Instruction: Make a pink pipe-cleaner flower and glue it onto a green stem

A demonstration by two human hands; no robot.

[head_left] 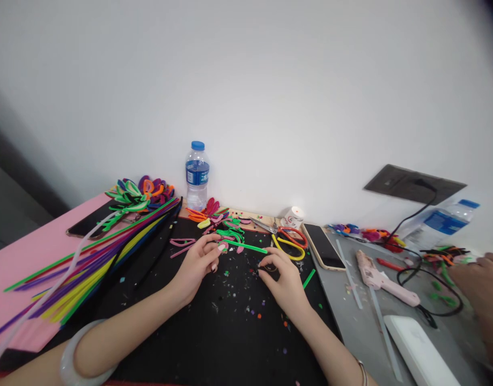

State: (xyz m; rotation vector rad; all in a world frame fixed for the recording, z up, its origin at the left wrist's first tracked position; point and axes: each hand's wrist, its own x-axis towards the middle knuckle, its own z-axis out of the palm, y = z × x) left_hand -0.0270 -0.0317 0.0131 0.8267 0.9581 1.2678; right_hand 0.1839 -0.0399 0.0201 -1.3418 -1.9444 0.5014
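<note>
My left hand point(198, 262) rests on a black mat point(214, 332), its fingertips pinched on the left end of a green pipe cleaner point(246, 247) that runs to the right. My right hand point(281, 276) lies just right of it, thumb and forefinger pinched together on something small and dark that I cannot make out. Bent pink and green pipe cleaner pieces point(230, 231) lie just beyond both hands. Yellow-and-red scissors point(288, 241) rest behind my right hand.
A bundle of long coloured pipe cleaners point(89, 257) crosses a pink sheet point(24, 257) at left, near finished loops point(139, 194). A water bottle point(197, 176), tape roll point(293, 217), two phones point(323, 246) point(89, 222), pink glue gun point(385, 281). Another person's hand point(482, 284) at right.
</note>
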